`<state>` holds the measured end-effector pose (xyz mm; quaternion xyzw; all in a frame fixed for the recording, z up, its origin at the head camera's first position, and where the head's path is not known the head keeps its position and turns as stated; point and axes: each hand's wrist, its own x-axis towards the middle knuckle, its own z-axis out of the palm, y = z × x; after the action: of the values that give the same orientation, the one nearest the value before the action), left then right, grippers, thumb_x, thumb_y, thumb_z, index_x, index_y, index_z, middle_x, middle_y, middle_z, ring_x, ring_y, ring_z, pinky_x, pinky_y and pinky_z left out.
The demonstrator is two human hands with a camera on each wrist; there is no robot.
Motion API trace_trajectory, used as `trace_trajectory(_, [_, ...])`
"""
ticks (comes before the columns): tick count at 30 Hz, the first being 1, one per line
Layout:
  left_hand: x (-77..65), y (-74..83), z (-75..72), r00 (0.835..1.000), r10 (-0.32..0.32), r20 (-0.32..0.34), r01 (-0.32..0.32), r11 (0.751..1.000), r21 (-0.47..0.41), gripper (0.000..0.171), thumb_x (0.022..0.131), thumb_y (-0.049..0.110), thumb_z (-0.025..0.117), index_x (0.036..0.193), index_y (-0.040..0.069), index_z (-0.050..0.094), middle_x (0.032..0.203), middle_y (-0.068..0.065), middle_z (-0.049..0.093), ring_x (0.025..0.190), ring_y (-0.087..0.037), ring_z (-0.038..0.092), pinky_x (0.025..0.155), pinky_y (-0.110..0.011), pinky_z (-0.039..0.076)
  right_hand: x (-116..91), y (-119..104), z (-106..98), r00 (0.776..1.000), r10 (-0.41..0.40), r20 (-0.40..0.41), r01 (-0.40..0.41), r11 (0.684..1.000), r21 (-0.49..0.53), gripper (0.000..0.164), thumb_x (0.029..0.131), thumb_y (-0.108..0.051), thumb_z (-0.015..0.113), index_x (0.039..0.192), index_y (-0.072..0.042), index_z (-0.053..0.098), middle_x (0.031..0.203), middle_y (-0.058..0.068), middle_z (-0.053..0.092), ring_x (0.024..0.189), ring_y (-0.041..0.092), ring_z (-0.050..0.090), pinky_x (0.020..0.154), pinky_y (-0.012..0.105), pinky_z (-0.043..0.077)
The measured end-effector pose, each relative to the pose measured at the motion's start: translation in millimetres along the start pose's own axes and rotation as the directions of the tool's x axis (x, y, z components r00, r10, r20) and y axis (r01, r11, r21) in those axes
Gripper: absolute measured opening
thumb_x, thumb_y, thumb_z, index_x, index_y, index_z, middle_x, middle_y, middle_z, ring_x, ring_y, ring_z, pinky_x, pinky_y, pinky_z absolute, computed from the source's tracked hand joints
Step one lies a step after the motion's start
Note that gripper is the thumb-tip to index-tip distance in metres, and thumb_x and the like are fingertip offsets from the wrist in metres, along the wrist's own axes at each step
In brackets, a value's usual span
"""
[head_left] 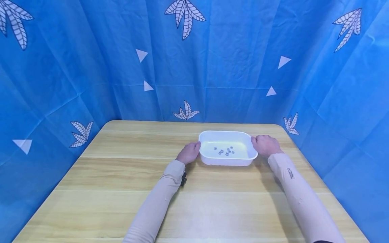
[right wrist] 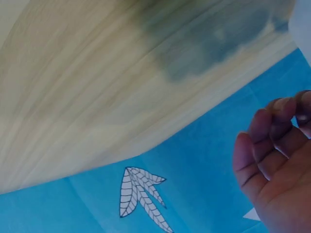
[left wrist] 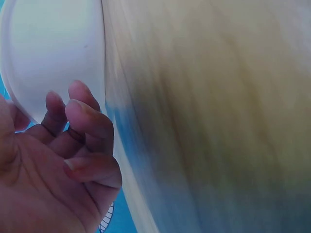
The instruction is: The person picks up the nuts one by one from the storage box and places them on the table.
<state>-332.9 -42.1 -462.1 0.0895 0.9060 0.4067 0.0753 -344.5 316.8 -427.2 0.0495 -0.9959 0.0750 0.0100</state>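
Note:
A white, shallow plastic basin (head_left: 225,162) with rounded corners is held between both hands toward the back of the table. My left hand (head_left: 189,153) grips its left end by the rim; in the left wrist view the curled fingers (left wrist: 90,119) lie against the basin wall (left wrist: 53,63). At the opposite end my right hand (head_left: 266,145) holds the rim, and only a corner of the basin (right wrist: 303,29) shows in the right wrist view. Several small, shiny greyish pieces (head_left: 227,154) lie scattered on the basin floor, too small to identify. Whether the basin touches the table cannot be told.
The wood-grain table (head_left: 121,189) extends in front of the basin and to its left. Blue cloth (head_left: 237,60) printed with white leaves and triangles hangs behind the table and along both sides. A dark band (head_left: 183,179) sits at the left wrist.

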Motion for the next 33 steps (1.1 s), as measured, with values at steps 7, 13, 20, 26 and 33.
trace_trajectory(7, [-5.6,-0.7,-4.8,0.999,-0.035,-0.030,0.038,0.994,0.102,0.058,0.111,0.051,0.025,0.095,0.013,0.066,0.076,-0.006,0.054,0.072,-0.021,0.055,0.070,-0.038,0.050,6.5,2.2,5.8,1.000,-0.026,-0.011,0.025,1.000,-0.014,0.063,0.110,-0.040,0.024,0.125,0.003,0.066,0.122,0.029,0.070,0.113,0.050,0.065,0.093,0.063,0.052])
trace_trajectory(13, [-16.4,-2.5,-14.7,0.999,-0.044,-0.026,0.047,0.990,0.130,0.060,0.109,0.058,0.027,0.089,0.015,0.065,0.072,-0.003,0.054,0.065,-0.021,0.054,0.060,-0.033,0.045,7.9,2.7,7.3,0.999,-0.038,-0.025,0.038,0.999,0.011,0.058,0.110,-0.039,0.027,0.122,0.003,0.066,0.118,0.028,0.071,0.111,0.048,0.065,0.094,0.063,0.051])
trace_trajectory(20, [-20.8,-21.6,-34.2,0.997,-0.021,-0.073,0.034,0.983,0.182,0.058,0.108,0.059,0.032,0.076,0.018,0.058,0.067,-0.001,0.055,0.058,-0.018,0.052,0.055,-0.033,0.044,9.2,3.3,4.9,0.998,-0.055,-0.034,0.055,0.998,-0.011,0.061,0.110,-0.039,0.025,0.128,0.004,0.064,0.123,0.029,0.069,0.114,0.050,0.064,0.096,0.065,0.050])
trace_trajectory(26, [-29.2,-43.6,-54.3,0.995,-0.022,-0.102,0.047,0.966,0.253,0.053,0.108,0.056,0.037,0.081,0.016,0.060,0.068,-0.001,0.057,0.062,-0.019,0.055,0.056,-0.033,0.044,9.2,4.1,4.5,0.999,-0.039,-0.032,0.038,0.999,-0.012,0.061,0.110,-0.040,0.026,0.129,0.004,0.063,0.126,0.030,0.068,0.117,0.051,0.063,0.097,0.068,0.047])
trace_trajectory(33, [-34.1,-40.6,-89.2,0.994,0.045,-0.098,-0.017,0.963,0.268,0.034,0.108,0.038,0.051,0.102,0.009,0.066,0.074,-0.004,0.066,0.061,-0.018,0.061,0.060,-0.032,0.048,7.0,5.4,3.9,0.999,-0.027,-0.017,0.027,1.000,0.003,0.064,0.110,-0.042,0.023,0.129,0.004,0.063,0.127,0.030,0.068,0.118,0.051,0.062,0.097,0.068,0.045])
